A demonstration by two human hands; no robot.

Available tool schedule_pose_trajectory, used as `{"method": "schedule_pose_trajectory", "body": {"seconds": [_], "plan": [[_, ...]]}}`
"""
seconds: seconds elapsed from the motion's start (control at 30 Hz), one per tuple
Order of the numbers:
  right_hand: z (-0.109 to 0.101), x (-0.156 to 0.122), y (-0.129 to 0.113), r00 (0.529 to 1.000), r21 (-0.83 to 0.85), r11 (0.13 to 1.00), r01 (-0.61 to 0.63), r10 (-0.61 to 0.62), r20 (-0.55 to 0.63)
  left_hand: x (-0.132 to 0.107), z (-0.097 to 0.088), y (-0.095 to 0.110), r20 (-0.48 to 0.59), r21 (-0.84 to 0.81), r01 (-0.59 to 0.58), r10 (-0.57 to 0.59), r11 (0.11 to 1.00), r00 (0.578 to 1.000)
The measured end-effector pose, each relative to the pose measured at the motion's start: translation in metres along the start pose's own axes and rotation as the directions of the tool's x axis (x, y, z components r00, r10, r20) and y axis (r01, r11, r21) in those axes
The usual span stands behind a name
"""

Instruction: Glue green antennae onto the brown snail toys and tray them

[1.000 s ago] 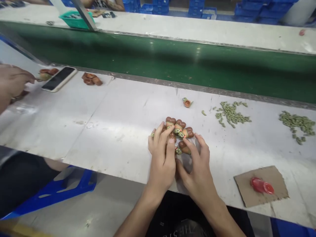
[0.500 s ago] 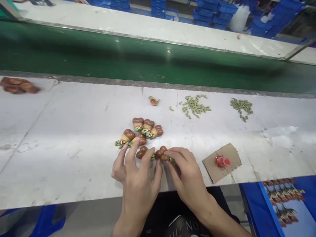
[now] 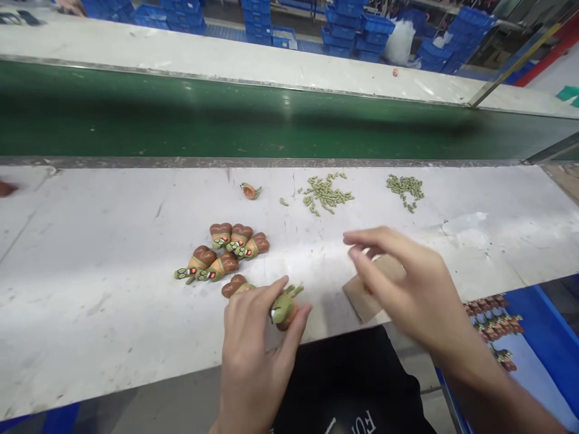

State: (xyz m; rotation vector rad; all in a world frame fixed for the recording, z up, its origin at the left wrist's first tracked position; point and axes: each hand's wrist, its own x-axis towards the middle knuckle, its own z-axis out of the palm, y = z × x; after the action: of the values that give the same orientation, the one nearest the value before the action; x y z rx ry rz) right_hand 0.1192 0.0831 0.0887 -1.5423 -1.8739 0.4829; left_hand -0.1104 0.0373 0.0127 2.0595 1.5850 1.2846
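Observation:
My left hand (image 3: 260,337) pinches a small painted figurine (image 3: 284,310) between thumb and fingers. Its green head and two thin green limbs face up, with an orange-brown body below. My right hand (image 3: 402,277) hovers over a piece of cardboard (image 3: 366,295), fingers reaching left and slightly apart, with nothing visible in them. Beside the left hand's fingers lies another figurine (image 3: 235,286) with a brown heart-shaped part. Several matching figurines (image 3: 221,263) with green heads and glasses are grouped to the left. The red cup on the cardboard is hidden behind the right hand.
Farther back on the white table (image 3: 113,229) are a scattered pile of small green pieces (image 3: 326,191), a second green pile (image 3: 406,188) and a lone figurine part (image 3: 250,191). A green channel (image 3: 190,114) runs behind. At lower right is a blue tray (image 3: 549,337) with rows of figurines.
My right hand has let go of the figurine and moved right, over the cardboard. The left hand now holds the figurine, turned head up. The camera view has shifted right.

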Motion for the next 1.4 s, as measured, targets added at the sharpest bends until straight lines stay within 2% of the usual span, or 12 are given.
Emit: {"method": "schedule_pose_trajectory", "body": {"seconds": [0.07, 0.13, 0.2, 0.27, 0.33, 0.5, 0.6, 0.73, 0.83, 1.03, 1.23, 1.4], "plan": [[0.0, 0.034, 0.023, 0.992, -0.099, 0.988, -0.116, 0.12, 0.042, 0.003, 0.002, 0.006, -0.024, -0.087, 0.141, -0.144, 0.986, 0.989], [0.011, 0.065, 0.048, 0.975, -0.196, 0.965, -0.174, 0.196, 0.1, 0.005, 0.005, 0.012, 0.018, -0.23, 0.331, -0.336, 0.915, 0.942], [0.027, 0.086, 0.068, 0.971, -0.231, 0.958, -0.172, 0.204, 0.125, 0.006, 0.009, 0.017, 0.152, -0.42, 0.508, -0.493, 0.752, 0.857], [0.042, 0.097, 0.081, 0.973, -0.241, 0.959, -0.152, 0.188, 0.134, 0.006, 0.014, 0.021, 0.306, -0.572, 0.616, -0.556, 0.542, 0.773], [0.05, 0.103, 0.087, 0.973, -0.249, 0.959, -0.138, 0.178, 0.146, 0.005, 0.019, 0.027, 0.411, -0.638, 0.675, -0.578, 0.371, 0.706], [0.044, 0.105, 0.084, 0.97, -0.211, 0.969, -0.132, 0.17, 0.173, 0.014, 0.029, 0.045, 0.487, -0.668, 0.732, -0.664, 0.135, 0.567], [0.02, 0.091, 0.075, 0.968, -0.037, 0.985, -0.167, 0.171, 0.185, 0.023, 0.033, 0.05, 0.525, -0.698, 0.715, -0.652, 0.037, 0.546], [-0.022, 0.045, 0.06, 0.97, 0.406, 0.886, -0.226, 0.169, 0.172, 0.025, 0.037, 0.047, 0.59, -0.683, 0.728, -0.544, 0.057, 0.597], [-0.039, 0.001, 0.053, 0.96, 0.555, 0.784, -0.279, 0.208, 0.188, 0.018, 0.041, 0.047, 0.626, -0.662, 0.743, -0.474, 0.097, 0.619], [-0.031, -0.063, 0.051, 0.951, 0.675, 0.671, -0.309, 0.228, 0.209, 0.006, 0.054, 0.067, 0.594, -0.581, 0.706, -0.382, 0.405, 0.708], [-0.024, -0.087, 0.057, 0.951, 0.708, 0.641, -0.295, 0.271, 0.151, 0.003, 0.067, 0.079, 0.635, -0.557, 0.683, -0.288, 0.472, 0.717], [-0.028, -0.093, 0.061, 0.877, 0.751, 0.486, -0.446, 0.405, 0.258, -0.007, 0.072, 0.077, 0.601, -0.578, 0.613, -0.227, 0.538, 0.766]]}}
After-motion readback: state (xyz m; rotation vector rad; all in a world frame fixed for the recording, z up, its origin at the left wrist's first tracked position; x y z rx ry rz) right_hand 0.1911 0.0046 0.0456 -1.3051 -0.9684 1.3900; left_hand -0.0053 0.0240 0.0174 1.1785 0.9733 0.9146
